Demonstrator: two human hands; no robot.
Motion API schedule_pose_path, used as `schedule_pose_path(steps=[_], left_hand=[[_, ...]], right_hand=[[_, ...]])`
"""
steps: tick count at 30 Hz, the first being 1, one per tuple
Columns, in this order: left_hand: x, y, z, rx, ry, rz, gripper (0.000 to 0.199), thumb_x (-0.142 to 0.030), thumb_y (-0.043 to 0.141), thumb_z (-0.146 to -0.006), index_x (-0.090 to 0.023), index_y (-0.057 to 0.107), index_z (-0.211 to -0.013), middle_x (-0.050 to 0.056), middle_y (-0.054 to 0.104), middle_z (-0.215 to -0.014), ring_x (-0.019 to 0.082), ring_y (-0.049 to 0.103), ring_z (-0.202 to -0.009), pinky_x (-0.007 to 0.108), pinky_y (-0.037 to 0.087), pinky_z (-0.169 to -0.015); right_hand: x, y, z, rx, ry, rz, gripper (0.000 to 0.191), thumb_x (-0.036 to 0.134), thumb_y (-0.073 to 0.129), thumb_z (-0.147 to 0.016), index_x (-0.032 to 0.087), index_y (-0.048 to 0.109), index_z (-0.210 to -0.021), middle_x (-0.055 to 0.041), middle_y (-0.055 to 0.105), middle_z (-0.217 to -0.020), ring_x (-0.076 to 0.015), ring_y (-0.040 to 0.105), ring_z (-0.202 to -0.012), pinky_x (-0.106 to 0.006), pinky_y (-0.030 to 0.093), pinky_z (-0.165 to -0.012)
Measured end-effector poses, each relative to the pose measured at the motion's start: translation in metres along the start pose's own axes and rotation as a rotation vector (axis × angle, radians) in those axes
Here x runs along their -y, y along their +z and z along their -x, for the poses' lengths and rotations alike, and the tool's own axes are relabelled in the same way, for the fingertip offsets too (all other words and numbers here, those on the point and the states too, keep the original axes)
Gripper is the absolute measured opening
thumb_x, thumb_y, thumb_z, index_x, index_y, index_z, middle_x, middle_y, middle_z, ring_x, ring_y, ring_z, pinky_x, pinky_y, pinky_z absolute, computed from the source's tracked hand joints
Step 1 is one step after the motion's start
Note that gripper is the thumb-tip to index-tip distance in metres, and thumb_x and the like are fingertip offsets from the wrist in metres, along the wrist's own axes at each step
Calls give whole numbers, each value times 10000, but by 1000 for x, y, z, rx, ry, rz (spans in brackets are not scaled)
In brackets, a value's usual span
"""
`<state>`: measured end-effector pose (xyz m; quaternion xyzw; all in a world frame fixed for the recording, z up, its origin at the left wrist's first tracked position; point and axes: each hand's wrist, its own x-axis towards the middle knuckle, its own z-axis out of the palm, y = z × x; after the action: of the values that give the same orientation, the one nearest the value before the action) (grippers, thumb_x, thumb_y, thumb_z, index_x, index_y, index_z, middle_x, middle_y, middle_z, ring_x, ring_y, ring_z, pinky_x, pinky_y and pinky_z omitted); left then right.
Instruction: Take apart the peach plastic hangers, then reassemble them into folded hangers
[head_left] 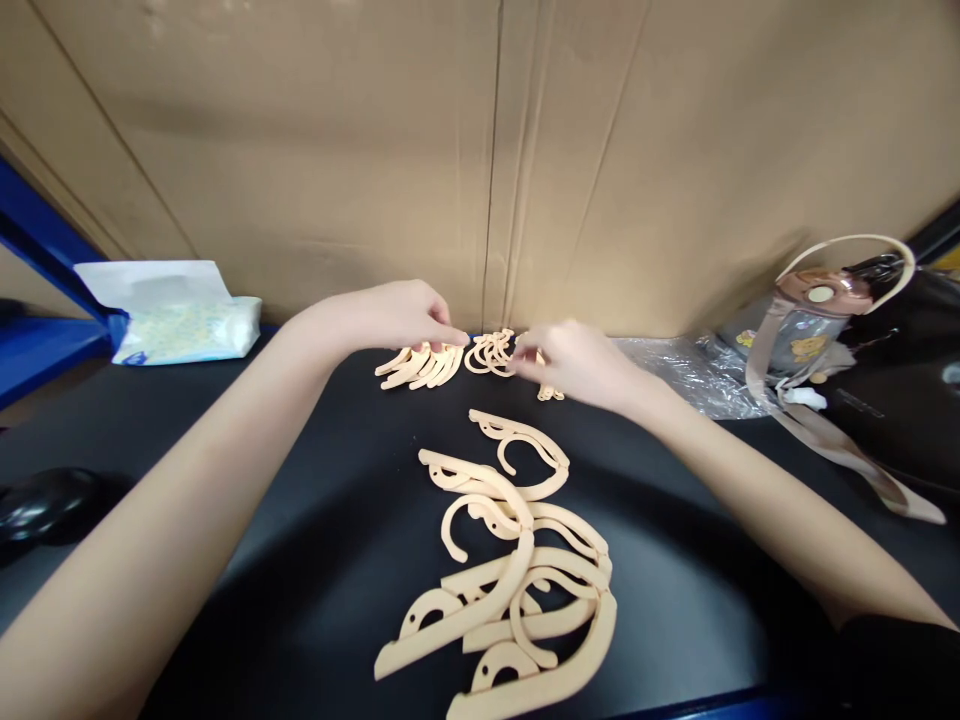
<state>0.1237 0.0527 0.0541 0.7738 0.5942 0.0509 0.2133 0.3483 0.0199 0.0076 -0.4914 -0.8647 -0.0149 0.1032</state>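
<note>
Holding our left hand [416, 312] at the strips [424, 368] and our right hand [566, 358] beside the hooks [491, 353] near the counter's [690, 520] far edge, we cannot tell whether either grips anything, but tugging could scatter overlapped hooks, and sweeping back low could knock hangers [517, 568] off the near edge.

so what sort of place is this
Probably a workbench in a workshop or packing area, though the wider room is out of view: a tall brown cardboard panel at the back, a blue metal-looking frame at left, and several beige, curved, hanger-like pieces.
</note>
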Motion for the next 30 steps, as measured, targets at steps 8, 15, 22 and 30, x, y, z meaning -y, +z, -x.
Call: schedule_pose_path(steps=[8,15,22,30], left_hand=[[-7,23,-9,294,163,189,214,-394,739,-701,-197,660,-671,8,640,-636,138,543,-496,248,371,-491],[5,38,-23,258,241,422,297,-472,770,-719,-186,690,-715,15,659,-671,130,549,-526,248,402,-500],[-13,50,-21,57,352,864,148,-300,699,-811,-176,619,-822,45,706,-921,147,653,-858,256,491,-730],[-24,47,-15,86,343,1022,65,-190,666,-846,-129,659,-867,80,718,-891,142,662,-782,268,498,-703]], right_hand=[[16,25,20,195,-34,-178,140,284,666,-869,177,738,-815,-36,729,-832,-174,618,-764,-281,313,-589],[-3,15,10,59,65,-316,159,284,521,-971,172,633,-990,-36,735,-892,-151,643,-762,-264,404,-648],[-19,-4,7,-307,96,-395,116,285,545,-949,183,581,-991,-45,725,-927,-181,659,-798,-286,438,-682],[-25,-18,12,-445,-28,358,222,219,396,-1023,175,598,-1104,-74,674,-986,-202,624,-811,-296,287,-524]])
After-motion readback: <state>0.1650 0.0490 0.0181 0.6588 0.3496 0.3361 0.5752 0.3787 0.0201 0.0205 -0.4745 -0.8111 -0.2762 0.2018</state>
